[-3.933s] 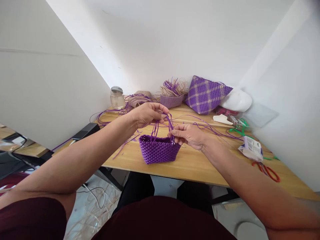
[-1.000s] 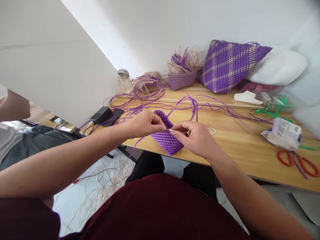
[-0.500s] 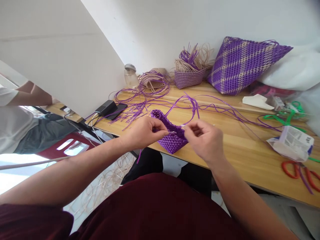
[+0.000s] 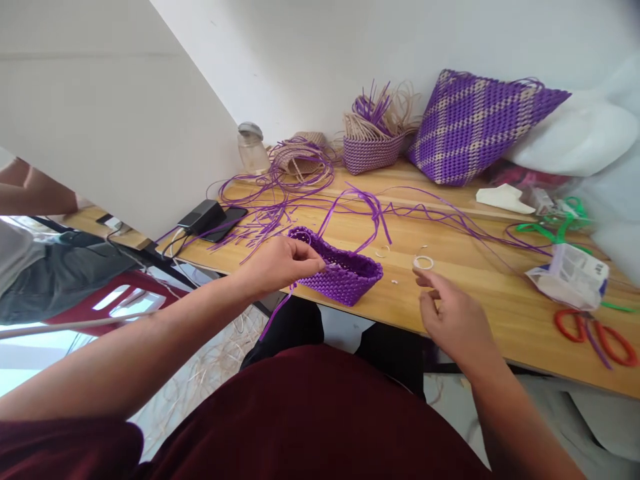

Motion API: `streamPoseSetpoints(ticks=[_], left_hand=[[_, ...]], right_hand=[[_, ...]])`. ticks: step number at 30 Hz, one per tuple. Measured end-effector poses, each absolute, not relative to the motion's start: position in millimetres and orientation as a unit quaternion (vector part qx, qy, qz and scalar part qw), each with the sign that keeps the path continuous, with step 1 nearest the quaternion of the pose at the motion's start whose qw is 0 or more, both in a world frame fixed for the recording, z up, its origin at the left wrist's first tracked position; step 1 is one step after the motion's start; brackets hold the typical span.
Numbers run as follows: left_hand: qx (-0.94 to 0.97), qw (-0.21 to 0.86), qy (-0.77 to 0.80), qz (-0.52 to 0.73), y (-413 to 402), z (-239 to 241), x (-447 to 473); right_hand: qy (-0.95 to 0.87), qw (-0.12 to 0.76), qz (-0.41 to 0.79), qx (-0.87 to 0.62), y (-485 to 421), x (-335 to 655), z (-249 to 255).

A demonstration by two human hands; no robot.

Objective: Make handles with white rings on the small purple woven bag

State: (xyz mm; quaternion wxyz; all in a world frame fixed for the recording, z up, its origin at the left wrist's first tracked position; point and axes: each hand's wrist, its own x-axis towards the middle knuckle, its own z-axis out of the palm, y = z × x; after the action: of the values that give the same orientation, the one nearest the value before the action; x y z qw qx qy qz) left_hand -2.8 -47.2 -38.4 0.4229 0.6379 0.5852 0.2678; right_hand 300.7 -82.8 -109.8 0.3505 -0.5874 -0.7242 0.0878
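A small purple woven basket [image 4: 345, 287] rests near the front edge of the wooden table, with loose purple strips rising from its rim. My left hand [image 4: 285, 267] is closed in a pinch at the basket's near rim, by a small pale bit whose kind I cannot make out. My right hand [image 4: 453, 313] is to the right of the basket, thumb and forefinger apart. Its fingertip is at a thin white ring [image 4: 423, 262] on the table; whether they touch is unclear. Small pale scraps [image 4: 383, 252] lie between the basket and the ring.
Orange-handled scissors [image 4: 595, 333] and an open plastic packet [image 4: 575, 280] lie at the right. Behind stand a larger purple-and-beige woven bag [image 4: 485, 127], a half-woven basket [image 4: 373, 153] and a jar [image 4: 251, 150]. Cut purple strips [image 4: 263, 223], a black adapter [image 4: 201, 217] and a phone occupy the left.
My right hand has moved away from the basket's rim to the right, to the white ring. The left hand stays pinched at the rim. The view has shifted slightly.
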Motion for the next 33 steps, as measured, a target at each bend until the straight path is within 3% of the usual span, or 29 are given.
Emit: streamPoseSetpoints(ticks=[4,7,13,23,26,29,31,33], left_hand=[[0.648,0.419,0.57,0.283,-51.6,-42.7,-5.2],[0.656,0.414,0.557,0.297,-56.9,-42.7,-6.2],[0.643,0.41,0.576,0.296,-64.1,-44.6,-15.4],[0.631,0.475,0.567,0.234,-58.1,-51.9,-21.0],[0.619,0.48,0.573,0.24,-58.8,-51.4,-17.3],[0.62,0.46,0.584,0.252,-60.5,-53.0,-15.5],[0.612,0.445,0.595,0.271,-60.8,-55.7,-15.6],[0.596,0.439,0.602,0.299,-59.9,-58.7,-15.3]], right_hand=[[-0.761,0.457,0.011,-0.46,-89.1,248.8,-85.3],[-0.824,0.428,-0.029,-0.369,-80.4,207.1,-77.2],[-0.852,0.372,-0.086,-0.358,-64.2,181.2,-87.2],[-0.858,0.374,-0.175,-0.304,-66.9,178.9,-93.7],[-0.861,0.383,-0.161,-0.295,-70.8,184.3,-91.7],[-0.853,0.439,-0.062,-0.275,-73.8,205.6,-89.6],[-0.81,0.491,0.009,-0.32,-67.2,227.9,-94.2],[-0.76,0.479,0.034,-0.438,-50.1,250.3,-106.0]])
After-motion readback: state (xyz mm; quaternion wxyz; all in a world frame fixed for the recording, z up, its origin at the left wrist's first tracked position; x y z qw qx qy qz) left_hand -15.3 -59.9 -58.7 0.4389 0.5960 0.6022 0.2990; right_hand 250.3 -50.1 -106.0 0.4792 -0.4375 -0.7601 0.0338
